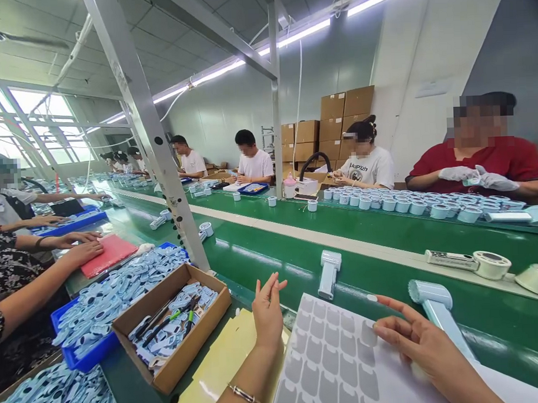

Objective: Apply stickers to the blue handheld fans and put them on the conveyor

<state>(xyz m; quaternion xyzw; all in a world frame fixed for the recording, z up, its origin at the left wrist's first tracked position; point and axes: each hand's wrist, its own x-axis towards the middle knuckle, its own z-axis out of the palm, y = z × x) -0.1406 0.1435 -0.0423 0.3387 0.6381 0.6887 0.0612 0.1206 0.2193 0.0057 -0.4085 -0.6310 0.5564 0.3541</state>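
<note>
A white sheet of grey die-cut stickers (331,358) lies in front of me on the bench. My left hand (267,310) is raised at the sheet's left edge, fingers up and slightly apart, holding nothing I can see. My right hand (415,337) rests on the sheet's right side, index finger stretched out along its top edge toward a small white bit. A light blue handheld fan (438,310) lies just beyond that hand. A yellow sheet (221,362) lies under my left forearm.
A cardboard box (174,328) with blue parts and tools sits left, beside blue trays of parts (109,301). Another fan (330,273) lies on the green belt (386,262). A metal post (161,152) rises ahead. Co-workers sit along both sides; white cups (401,204) line the far bench.
</note>
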